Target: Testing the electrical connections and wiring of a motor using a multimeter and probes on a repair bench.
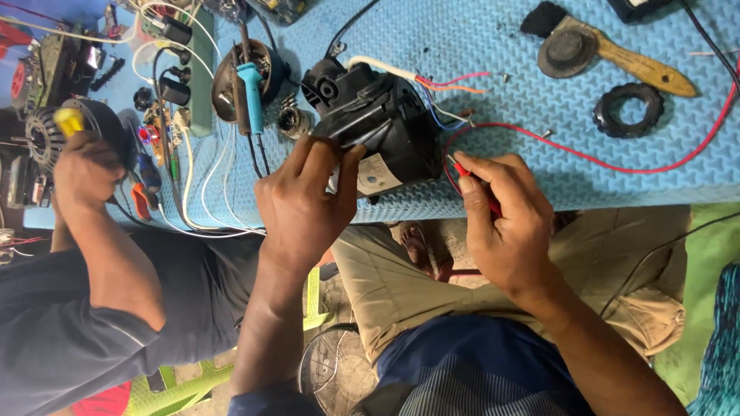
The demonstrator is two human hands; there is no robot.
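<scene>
A black motor unit with a white label and loose coloured wires lies on the blue foam mat near its front edge. My left hand grips the motor's near left side. My right hand is closed around a red test probe, whose tip points at the motor's right side. A red lead runs from the probe across the mat to the right.
A co-worker's hand at the left works on a black round part with a yellow-handled tool. A blue-handled soldering iron rests on a stand. A wooden brush and a black ring lie at the right.
</scene>
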